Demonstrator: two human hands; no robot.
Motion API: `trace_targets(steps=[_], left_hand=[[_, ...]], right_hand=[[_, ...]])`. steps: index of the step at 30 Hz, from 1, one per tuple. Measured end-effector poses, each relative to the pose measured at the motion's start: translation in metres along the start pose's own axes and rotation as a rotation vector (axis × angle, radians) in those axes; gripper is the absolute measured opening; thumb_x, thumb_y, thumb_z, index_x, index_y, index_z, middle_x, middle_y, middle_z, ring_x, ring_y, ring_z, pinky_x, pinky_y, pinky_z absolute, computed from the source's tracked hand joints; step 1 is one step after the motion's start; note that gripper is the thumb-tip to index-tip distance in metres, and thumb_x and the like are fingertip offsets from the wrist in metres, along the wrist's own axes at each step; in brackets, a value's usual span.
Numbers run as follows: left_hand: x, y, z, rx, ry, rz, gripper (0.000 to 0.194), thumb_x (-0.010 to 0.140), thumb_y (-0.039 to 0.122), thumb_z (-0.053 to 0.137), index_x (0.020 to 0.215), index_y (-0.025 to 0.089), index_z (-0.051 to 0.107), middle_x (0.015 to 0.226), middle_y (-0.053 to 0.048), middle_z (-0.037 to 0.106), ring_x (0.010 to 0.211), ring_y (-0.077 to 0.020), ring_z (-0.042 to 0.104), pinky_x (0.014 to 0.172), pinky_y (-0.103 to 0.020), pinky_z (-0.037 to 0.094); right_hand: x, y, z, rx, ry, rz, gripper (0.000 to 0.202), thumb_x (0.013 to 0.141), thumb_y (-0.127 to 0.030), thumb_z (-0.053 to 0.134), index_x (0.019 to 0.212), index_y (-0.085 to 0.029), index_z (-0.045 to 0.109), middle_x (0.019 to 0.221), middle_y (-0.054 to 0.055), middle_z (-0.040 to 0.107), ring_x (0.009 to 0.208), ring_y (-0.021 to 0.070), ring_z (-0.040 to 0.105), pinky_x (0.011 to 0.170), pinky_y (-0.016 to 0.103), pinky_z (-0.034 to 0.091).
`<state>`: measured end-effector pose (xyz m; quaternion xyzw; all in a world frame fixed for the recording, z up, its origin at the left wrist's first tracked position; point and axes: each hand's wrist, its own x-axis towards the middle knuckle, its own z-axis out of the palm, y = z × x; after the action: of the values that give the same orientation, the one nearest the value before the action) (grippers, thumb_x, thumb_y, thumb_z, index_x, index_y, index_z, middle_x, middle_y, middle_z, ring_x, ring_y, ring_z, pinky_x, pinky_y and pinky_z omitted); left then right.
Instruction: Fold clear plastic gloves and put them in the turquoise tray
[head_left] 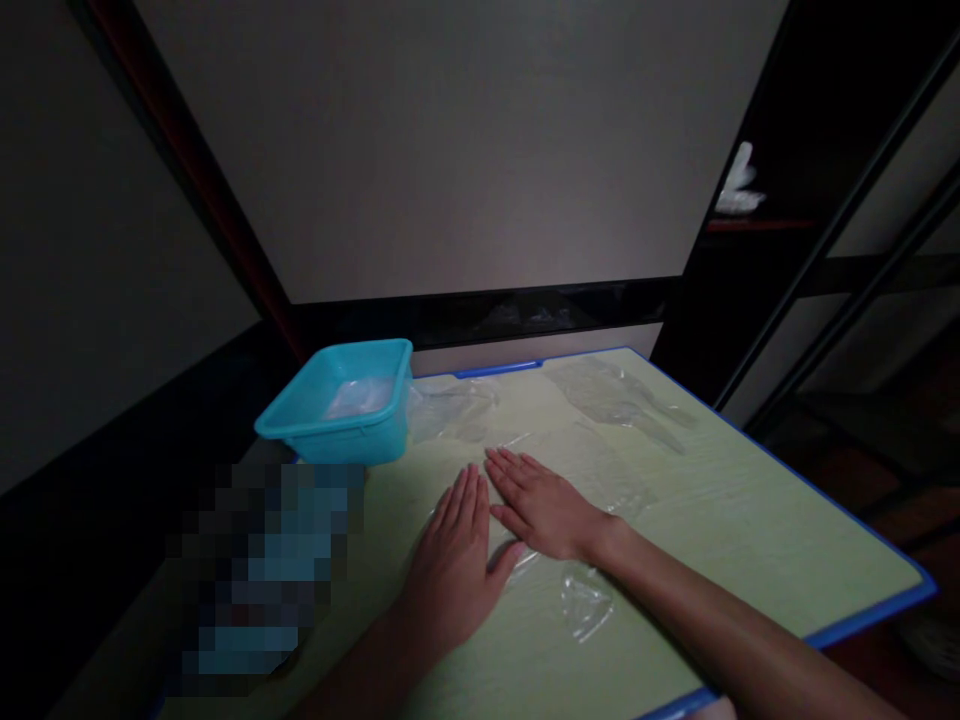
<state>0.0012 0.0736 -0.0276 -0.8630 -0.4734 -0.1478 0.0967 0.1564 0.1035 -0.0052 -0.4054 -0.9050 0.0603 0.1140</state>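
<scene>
From my end I see a pale yellow-green table with blue edging, in a dim room, against a light panel framed in black. A white bundle sits on a dark shelf to the right. The clear film lies flat mid-table under my right hand, palm down, fingers straight and gripping nothing; my left hand is just beside it, equally flat and ungripping. More clear plastic lies beyond, near a turquoise tub. Pixelation hides the near left.
</scene>
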Motion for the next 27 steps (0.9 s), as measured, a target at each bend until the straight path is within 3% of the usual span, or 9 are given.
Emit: trace_targets(steps=[6, 16, 23, 27], left_hand=[[-0.001, -0.007, 0.004, 0.019, 0.006, 0.036, 0.066, 0.082, 0.049, 0.038, 0.123, -0.003, 0.037, 0.132, -0.025, 0.037, 0.124, -0.0322, 0.030, 0.097, -0.044, 0.034], [0.000, -0.005, -0.002, -0.004, -0.050, 0.022, 0.066, 0.082, 0.048, 0.038, 0.125, -0.003, 0.035, 0.133, -0.026, 0.033, 0.125, -0.0314, 0.029, 0.098, -0.043, 0.033], [0.003, -0.023, -0.007, -0.056, -0.112, 0.056, 0.065, 0.080, 0.045, 0.043, 0.127, 0.000, 0.034, 0.135, -0.024, 0.031, 0.126, -0.0308, 0.027, 0.099, -0.043, 0.030], [0.008, -0.032, -0.019, -0.113, -0.026, 0.062, 0.062, 0.076, 0.034, 0.053, 0.127, 0.004, 0.034, 0.138, -0.023, 0.027, 0.127, -0.0337, 0.022, 0.099, -0.052, 0.024]], right_hand=[[-0.003, 0.013, -0.001, -0.006, -0.011, 0.037, 0.063, 0.089, -0.048, 0.025, 0.135, -0.004, 0.023, 0.141, 0.015, 0.020, 0.130, 0.0230, 0.014, 0.106, 0.038, 0.017], [-0.023, 0.067, -0.011, -0.099, -0.008, 0.256, 0.071, 0.087, -0.055, 0.016, 0.136, -0.003, 0.021, 0.141, 0.015, 0.018, 0.130, 0.0240, 0.015, 0.105, 0.041, 0.017], [-0.017, 0.056, -0.008, -0.119, 0.025, 0.280, 0.070, 0.087, -0.055, 0.015, 0.135, -0.004, 0.024, 0.140, 0.014, 0.022, 0.130, 0.0231, 0.017, 0.105, 0.040, 0.017], [-0.011, 0.048, -0.008, -0.130, 0.027, 0.303, 0.070, 0.088, -0.054, 0.015, 0.135, -0.003, 0.025, 0.140, 0.015, 0.023, 0.130, 0.0233, 0.016, 0.105, 0.040, 0.017]])
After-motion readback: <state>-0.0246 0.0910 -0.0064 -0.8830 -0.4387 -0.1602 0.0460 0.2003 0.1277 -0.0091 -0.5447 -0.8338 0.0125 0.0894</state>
